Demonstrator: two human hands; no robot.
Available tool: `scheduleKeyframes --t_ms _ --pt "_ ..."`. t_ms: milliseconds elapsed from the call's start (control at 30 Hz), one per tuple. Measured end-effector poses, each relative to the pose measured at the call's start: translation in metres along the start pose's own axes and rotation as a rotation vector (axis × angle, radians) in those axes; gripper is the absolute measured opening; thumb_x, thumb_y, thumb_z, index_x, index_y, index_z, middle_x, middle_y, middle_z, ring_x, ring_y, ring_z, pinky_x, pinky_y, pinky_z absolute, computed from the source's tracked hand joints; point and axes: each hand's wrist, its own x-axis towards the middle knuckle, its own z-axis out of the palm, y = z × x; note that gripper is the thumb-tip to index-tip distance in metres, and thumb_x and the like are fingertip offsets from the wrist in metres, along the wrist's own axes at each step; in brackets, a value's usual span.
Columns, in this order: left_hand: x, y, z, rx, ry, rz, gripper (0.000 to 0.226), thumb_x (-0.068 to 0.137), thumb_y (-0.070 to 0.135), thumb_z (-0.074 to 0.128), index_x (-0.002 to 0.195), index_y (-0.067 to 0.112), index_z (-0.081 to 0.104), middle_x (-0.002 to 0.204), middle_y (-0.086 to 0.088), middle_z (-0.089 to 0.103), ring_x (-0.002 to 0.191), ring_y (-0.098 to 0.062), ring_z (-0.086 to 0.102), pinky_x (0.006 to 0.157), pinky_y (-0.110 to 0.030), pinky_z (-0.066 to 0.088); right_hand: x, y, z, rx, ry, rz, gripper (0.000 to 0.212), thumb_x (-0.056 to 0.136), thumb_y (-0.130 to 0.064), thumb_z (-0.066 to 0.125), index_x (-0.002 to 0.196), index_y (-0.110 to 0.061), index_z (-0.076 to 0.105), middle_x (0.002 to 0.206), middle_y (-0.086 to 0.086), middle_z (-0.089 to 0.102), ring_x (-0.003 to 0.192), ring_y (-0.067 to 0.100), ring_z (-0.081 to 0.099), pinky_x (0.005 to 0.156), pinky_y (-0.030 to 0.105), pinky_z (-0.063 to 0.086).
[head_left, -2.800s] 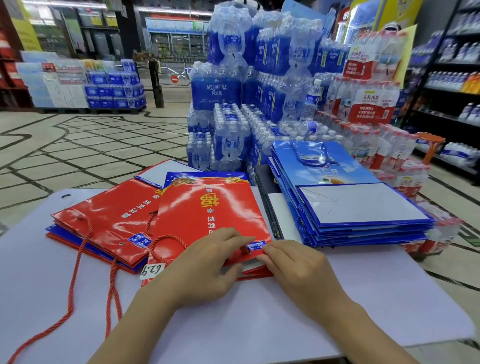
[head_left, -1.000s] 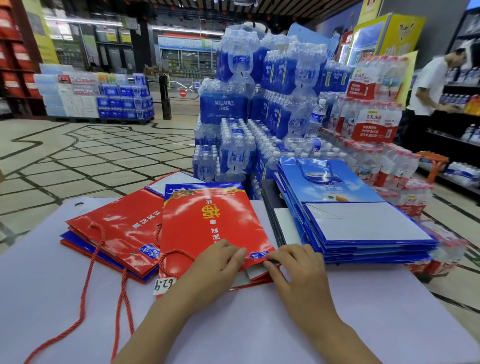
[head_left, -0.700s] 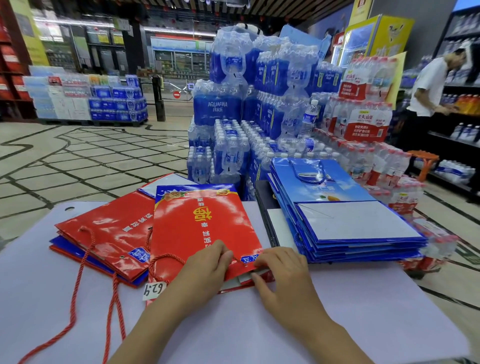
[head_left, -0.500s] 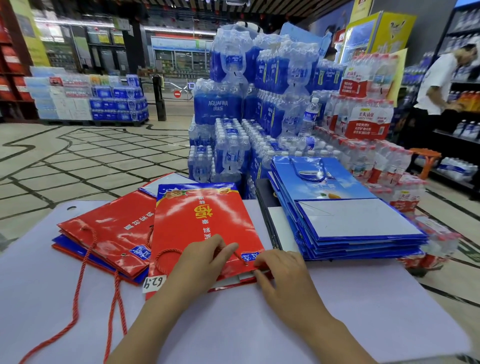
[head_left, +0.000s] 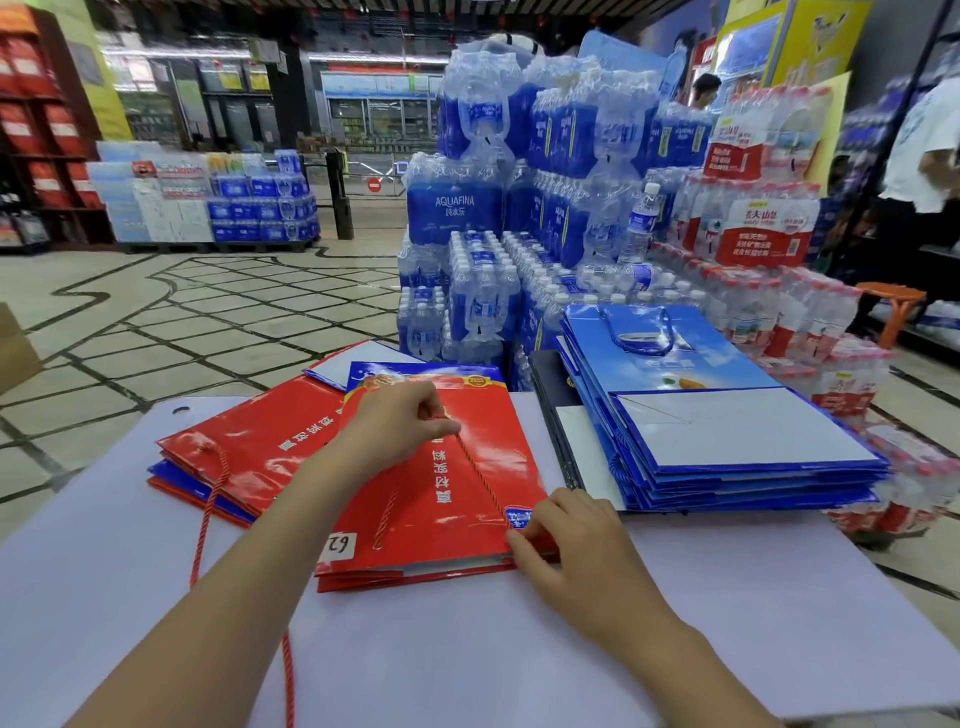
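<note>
Tearing could be caused by harder pulling: cord handle (head_left: 480, 475) is pinched taut in the left hand (head_left: 400, 421), and the flat red bag (head_left: 447, 512) beneath it is nipped at its corner by the right hand (head_left: 576, 540).

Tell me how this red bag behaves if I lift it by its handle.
Probably light and floppy: the red bag lies folded flat, so it may sag open under the rope handle your left hand pinches. Its glossy face looks slippery; your right hand gripping the corner should steady it.

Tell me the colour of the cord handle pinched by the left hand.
Red; the cord handle shows best in the head view.
</note>
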Motion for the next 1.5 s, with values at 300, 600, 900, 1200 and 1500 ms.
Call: scheduleKeyframes --t_ms 300,600,900,1200,1500 --pt "-0.053 0.039 0.010 0.292 -0.225 0.345 0.059 0.085 0.063 0.049 0.134 0.030 0.049 0.137 0.003 0.048 0.130 -0.017 0.041 0.109 -0.041 0.033 -0.003 0.004 -0.002 0.105 0.028 0.077 0.013 0.092 -0.031 0.058 0.081 -0.023 0.061 0.080 -0.014 0.056 0.077 0.003 0.048 0.068 0.019 0.039" --pt "-0.095 0.041 0.032 0.472 -0.410 0.331 0.065 0.094 0.059 0.043 0.149 0.030 0.028 0.159 0.002 0.024 0.146 -0.021 0.018 0.116 -0.040 0.022 0.000 0.003 -0.021 0.418 0.049 0.402 0.026 0.086 -0.002 0.066 0.081 -0.027 0.071 0.080 -0.019 0.069 0.083 -0.001 0.064 0.070 0.014 0.052" --pt "-0.099 0.061 0.045 0.801 -0.268 0.543 0.027 0.075 0.025 0.055 0.098 0.012 0.060 0.070 -0.005 0.062 0.055 -0.028 0.062 0.043 -0.024 0.019 0.003 -0.005 -0.033 0.606 0.124 0.512 0.037 0.082 0.010 0.055 0.069 -0.020 0.073 0.072 -0.010 0.071 0.074 0.007 0.067 0.071 0.016 0.052" --pt "-0.098 0.067 0.032 0.746 0.039 0.347 0.048 0.038 0.019 0.084 0.084 0.022 0.072 0.053 0.002 0.058 0.034 -0.022 0.052 0.041 -0.023 0.017 0.006 -0.008 -0.030 0.912 0.186 0.616 0.031 0.090 0.014 0.048 0.092 -0.008 0.070 0.087 0.008 0.072 0.084 0.017 0.070 0.077 0.027 0.058" --pt "-0.087 0.083 -0.050 0.346 0.772 0.287 0.028 0.095 0.026 0.052 0.115 0.013 0.066 0.054 -0.006 0.057 0.041 -0.034 0.049 0.040 -0.028 0.033 0.029 -0.060 -0.020 1.243 -0.248 0.829 0.014 0.094 -0.013 0.063 0.103 -0.002 0.064 0.085 0.019 0.071 0.075 0.027 0.069 0.074 0.039 0.059"
